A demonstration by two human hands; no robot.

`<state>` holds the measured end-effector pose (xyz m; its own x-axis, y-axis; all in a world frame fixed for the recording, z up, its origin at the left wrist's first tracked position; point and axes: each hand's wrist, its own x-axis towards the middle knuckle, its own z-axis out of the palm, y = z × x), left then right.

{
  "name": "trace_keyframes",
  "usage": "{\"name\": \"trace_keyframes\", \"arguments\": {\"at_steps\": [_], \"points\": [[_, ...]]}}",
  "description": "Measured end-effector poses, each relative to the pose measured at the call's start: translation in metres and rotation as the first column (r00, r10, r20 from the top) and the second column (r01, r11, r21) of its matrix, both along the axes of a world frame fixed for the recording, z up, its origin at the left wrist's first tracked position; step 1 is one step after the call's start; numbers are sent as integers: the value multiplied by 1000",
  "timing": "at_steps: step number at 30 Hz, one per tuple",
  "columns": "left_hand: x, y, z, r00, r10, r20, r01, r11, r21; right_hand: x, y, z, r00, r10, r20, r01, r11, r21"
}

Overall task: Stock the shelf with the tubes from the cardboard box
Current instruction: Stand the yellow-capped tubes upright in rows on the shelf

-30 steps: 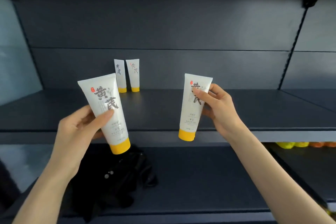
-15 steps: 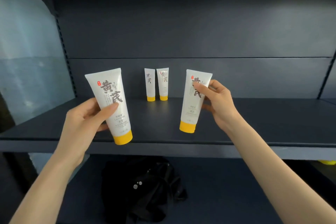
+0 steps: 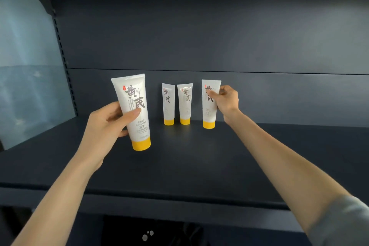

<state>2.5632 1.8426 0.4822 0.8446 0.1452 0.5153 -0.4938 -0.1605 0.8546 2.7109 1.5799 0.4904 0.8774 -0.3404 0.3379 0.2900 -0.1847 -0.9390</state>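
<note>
My right hand [image 3: 227, 103] pinches a white yellow-capped plastic tube [image 3: 208, 115] beside two standing tubes [image 3: 168, 104] at centre frame; my left hand [image 3: 103, 126] grips a nearer tube [image 3: 140, 126]. A tilted release could topple the row.

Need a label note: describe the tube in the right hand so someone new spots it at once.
On the dark shelf, two tubes stand cap-down by the back panel. Right of that pair is a third tube, also cap-down. It alone is pinched near its top by the right hand; the left tube, held by the left hand, sits nearer the camera.
</note>
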Motion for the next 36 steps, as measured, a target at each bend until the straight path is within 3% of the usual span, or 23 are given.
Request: {"name": "trace_keyframes", "arguments": {"at_steps": [9, 16, 30, 36], "points": [[35, 9, -5, 998, 56, -8, -56, 998, 30, 51, 12, -29, 997, -80, -14, 79, 995, -58], [54, 9, -1, 999, -12, -30, 12, 1000, 24, 48, 8, -51, 984, 67, -167, -109, 959, -262], [45, 44, -4, 994, -84, -75, 80, 996, -47, 51, 31, -52, 978, -77, -193, 53, 991, -124], [43, 48, -1, 979, -135, -153, 122, 988, -90, 13, 50, -35, 982, -188, 7, 188, 979, -75]]}}
